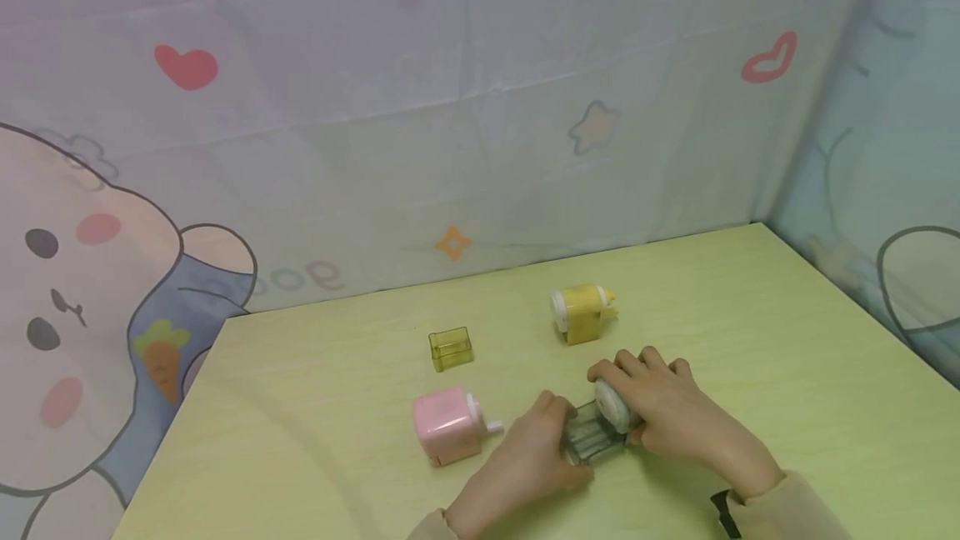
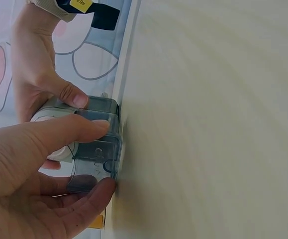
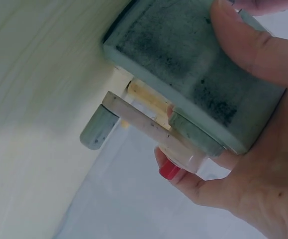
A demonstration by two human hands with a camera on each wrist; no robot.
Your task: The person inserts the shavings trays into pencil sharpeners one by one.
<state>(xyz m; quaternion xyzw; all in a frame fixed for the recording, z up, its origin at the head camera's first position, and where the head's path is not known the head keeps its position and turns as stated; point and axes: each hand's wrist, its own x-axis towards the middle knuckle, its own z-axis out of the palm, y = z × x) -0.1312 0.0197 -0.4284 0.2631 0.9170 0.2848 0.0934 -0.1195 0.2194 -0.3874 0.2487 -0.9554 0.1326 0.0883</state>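
Note:
A grey-green crank pencil sharpener is between my two hands, close over the table. My right hand grips its body, which looks dusty with dark smudges in the right wrist view. There its crank arm, crank knob and a red tip show. My left hand holds the sharpener's see-through shavings drawer between thumb and fingers. Drawer and body lie against each other; how far the drawer sits inside cannot be told.
Left of my hands stands a pink crank sharpener. Behind it lies a see-through yellow drawer. A yellow crank sharpener stands further back, beyond my right hand. A printed cloth hangs along the back edge of the table.

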